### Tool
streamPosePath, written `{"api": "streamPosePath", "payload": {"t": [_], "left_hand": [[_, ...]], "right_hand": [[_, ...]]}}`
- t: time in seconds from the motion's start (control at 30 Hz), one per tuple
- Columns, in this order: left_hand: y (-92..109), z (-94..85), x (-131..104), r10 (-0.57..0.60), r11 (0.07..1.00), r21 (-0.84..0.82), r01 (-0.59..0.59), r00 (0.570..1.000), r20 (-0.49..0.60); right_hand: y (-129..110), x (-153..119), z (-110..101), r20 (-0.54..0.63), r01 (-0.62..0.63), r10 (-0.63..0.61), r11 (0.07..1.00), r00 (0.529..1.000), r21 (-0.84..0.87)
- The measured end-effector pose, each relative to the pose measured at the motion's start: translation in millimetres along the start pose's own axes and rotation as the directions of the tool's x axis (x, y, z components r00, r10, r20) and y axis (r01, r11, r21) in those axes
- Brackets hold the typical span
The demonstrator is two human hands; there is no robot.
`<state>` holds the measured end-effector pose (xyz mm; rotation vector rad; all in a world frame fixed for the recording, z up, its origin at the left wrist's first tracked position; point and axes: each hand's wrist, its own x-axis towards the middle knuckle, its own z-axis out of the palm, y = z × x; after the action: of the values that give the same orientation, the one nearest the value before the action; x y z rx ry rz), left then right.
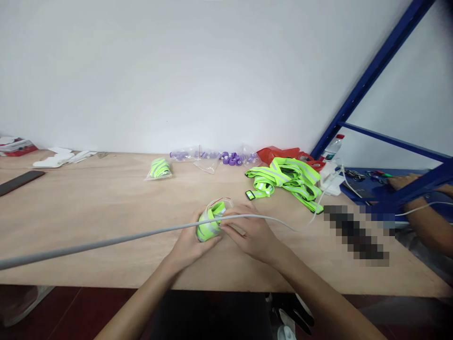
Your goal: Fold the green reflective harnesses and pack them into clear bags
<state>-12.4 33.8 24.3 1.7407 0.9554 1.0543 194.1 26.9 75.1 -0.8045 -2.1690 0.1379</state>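
Near the front of the table, my left hand (191, 243) is wrapped around a rolled neon-yellow reflective strap (207, 231) in a clear zip bag (225, 201) with a red line at its mouth. From the other side, the fingers of my right hand (249, 231) are pinched at the bag's right edge, by the strap; exactly what they grip is partly hidden. A grey cable (141, 234) crosses in front of the view and covers part of the roll. Farther back lies another bagged strap roll (160, 168). Loose reflective straps (292, 177) with black buckles are heaped to the right.
Purple round parts (231, 158) and clear bags (208, 163) lie along the wall. A red bag (279, 153) and a bottle (333, 147) are at the right, near a blue metal frame (375, 59). Another person's arm (428, 222) shows there. White cards (54, 159) lie left.
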Motion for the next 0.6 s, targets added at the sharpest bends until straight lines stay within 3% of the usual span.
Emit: {"api": "streamPosePath", "payload": {"t": [0.1, 0.17, 0.37, 0.5, 0.6], "left_hand": [[4.4, 0.7, 0.9, -0.085, 0.992, -0.097, 0.08, 0.995, -0.051], [4.2, 1.8, 2.9, -0.152, 0.967, -0.214, 0.138, 0.987, -0.05], [8.1, 7.9, 8.0, -0.267, 0.766, -0.594, 0.247, 0.962, 0.054], [16.4, 10.1, 9.1, -0.269, 0.721, -0.643, 0.259, 0.959, 0.085], [14.9, 10.3, 7.8, -0.267, 0.741, -0.609, 0.282, 0.956, 0.118]], "right_hand": [[3.7, 11.6, -2.4, 0.022, -0.035, 0.033, 0.996, 0.999, 0.079], [8.7, 17.5, -9.0, 0.107, -0.102, 0.086, 0.982, 0.991, 0.159], [22.3, 36.3, -28.4, 0.402, -0.259, 0.097, 0.891, 0.911, 0.372], [20.5, 45.8, -30.5, 0.498, -0.27, 0.043, 0.879, 0.866, 0.392], [17.0, 47.5, -32.6, 0.553, -0.292, 0.049, 0.885, 0.832, 0.362]]}}
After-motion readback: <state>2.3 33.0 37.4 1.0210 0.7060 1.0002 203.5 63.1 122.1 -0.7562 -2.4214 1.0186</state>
